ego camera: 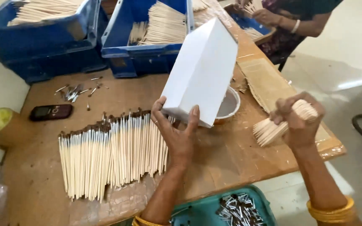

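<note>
The left hand (177, 132) is rising from the lower middle of the frame, palm turned away, thumb and fingers spread around the lower end of a plain white cardboard box (202, 73) and gripping it. The box is tilting up and to the right through the centre of the frame, smooth and unmarked, above the tabletop (231, 155). The right hand (298, 121), at the right of the frame just past the tabletop's edge, is curling shut around a bundle of thin pale sticks (273, 127), whose ends are fanning out to the lower left of the fist. Gold bangles (332, 211) are circling that wrist.

On the worn brown tabletop, left of centre, a wide row of pale sticks with dark tips (109, 155) is lying flat, tips pointing to the top of the frame. A round white bowl (230, 104) is sitting partly behind the box. A dark phone (50, 112) is lying at the left. Two blue plastic crates (143, 50) holding more sticks are filling the upper left and upper middle. A teal tray (214, 209) of small metal pieces is showing at the bottom. At the upper right, another person's hands (265, 14) are handling sticks.
</note>
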